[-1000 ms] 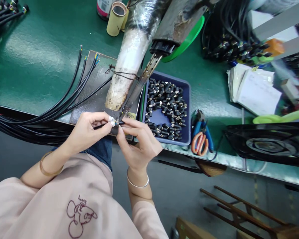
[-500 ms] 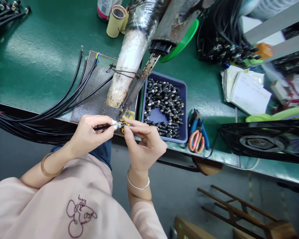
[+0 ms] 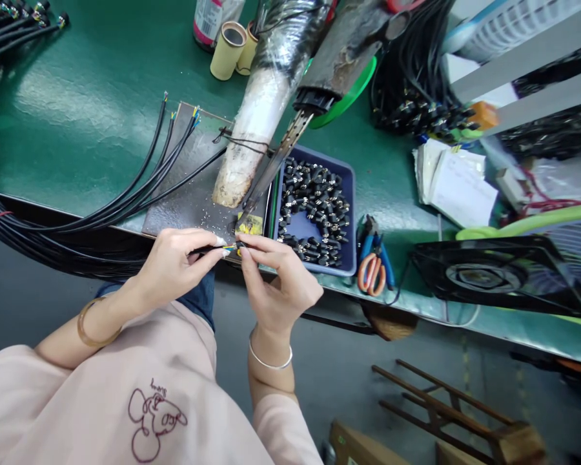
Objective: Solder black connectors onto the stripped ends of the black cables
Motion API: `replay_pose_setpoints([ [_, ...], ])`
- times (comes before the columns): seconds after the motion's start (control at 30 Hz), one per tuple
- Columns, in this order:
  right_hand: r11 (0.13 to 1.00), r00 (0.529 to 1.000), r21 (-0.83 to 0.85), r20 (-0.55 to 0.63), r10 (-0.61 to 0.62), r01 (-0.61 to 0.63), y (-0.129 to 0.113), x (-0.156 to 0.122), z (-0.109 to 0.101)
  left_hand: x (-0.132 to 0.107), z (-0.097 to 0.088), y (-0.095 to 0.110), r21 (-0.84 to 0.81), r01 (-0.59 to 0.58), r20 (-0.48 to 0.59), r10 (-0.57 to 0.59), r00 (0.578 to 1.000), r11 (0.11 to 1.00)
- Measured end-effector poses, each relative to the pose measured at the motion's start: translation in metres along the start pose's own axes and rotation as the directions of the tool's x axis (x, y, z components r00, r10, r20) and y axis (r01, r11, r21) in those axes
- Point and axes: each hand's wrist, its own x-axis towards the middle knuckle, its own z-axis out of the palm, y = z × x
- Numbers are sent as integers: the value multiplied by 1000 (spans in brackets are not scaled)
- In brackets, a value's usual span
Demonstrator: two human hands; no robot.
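Note:
My left hand [image 3: 177,261] pinches a black cable close to its stripped end, where thin coloured wires [image 3: 229,247] stick out. Facing it, my right hand [image 3: 283,271] closes thumb and fingers on a small black connector [image 3: 241,245], mostly covered by the fingertips. Wires and connector meet between the two hands; whether they are joined I cannot tell. Just above the fingertips, the tip of a soldering iron [image 3: 275,161] points down at a yellow sponge [image 3: 250,224]. A blue tray [image 3: 352,213] of black connectors [image 3: 314,187] stands right of the iron.
A bundle of black cables [image 3: 53,248] hangs along the bench edge at left, several stripped ends lying over a metal plate [image 3: 193,168]. A wrapped tube [image 3: 252,123] slants above the plate. Pliers [image 3: 374,258] and a black fan [image 3: 494,274] are at right.
The view has shifted slightly, so bench items at right appear further left. Both hands keep their pinch; the right fingertips now sit more closely around the connector.

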Motion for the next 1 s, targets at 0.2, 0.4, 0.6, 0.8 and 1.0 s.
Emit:
replay_pose_setpoints([
  [0.2, 995, 975, 33, -202, 94, -89, 3, -2, -3, 0, -1, 0, -46, 70, 19, -70, 997, 996],
  [0.4, 997, 862, 77, -504, 50, -13, 2, 5, -10, 2, -3, -1, -59, 80, 0, -81, 997, 995],
  [0.6, 990, 988, -33, -75, 136, -139, 2, -3, -3, 2, 3, -3, -47, 62, -56, -64, 996, 997],
  [0.8, 999, 998, -50, -68, -6, 3, 5, -1, 9, 3, 6, -8, 103, -109, -82, 118, 990, 989],
  [1.0, 1000, 996, -25, -86, 9, -11, 10, 1, 14, 5, 11, -11, 205, -159, -85, 179, 980, 966],
])
